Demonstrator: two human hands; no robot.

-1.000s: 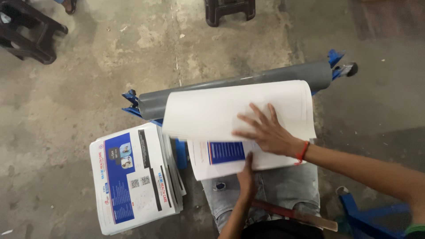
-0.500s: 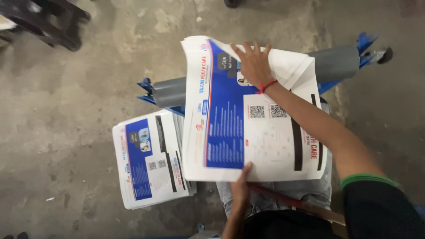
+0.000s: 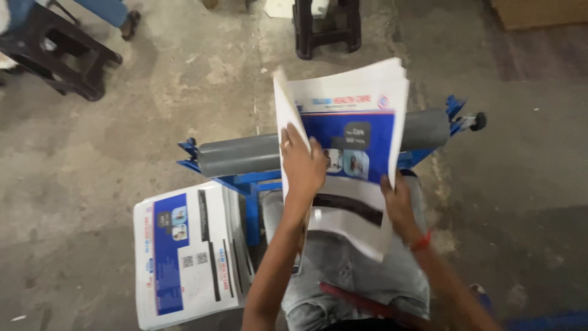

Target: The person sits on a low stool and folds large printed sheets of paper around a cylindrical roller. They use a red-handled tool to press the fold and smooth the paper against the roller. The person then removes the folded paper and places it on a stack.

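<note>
A bundle of printed sheets (image 3: pixel 352 153), white with a blue panel and black bars, is held up on edge above the lap, tilted and fanned at its top, gripped at its left edge and at its lower right edge.

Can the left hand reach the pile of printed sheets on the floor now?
Probably not at once: the left hand grips the raised bundle of sheets together with the right hand. The floor pile lies uncovered beside the left arm.

Two dark stools (image 3: pixel 323 24) (image 3: pixel 55 58) stand on the stained concrete floor (image 3: pixel 122 135).
</note>
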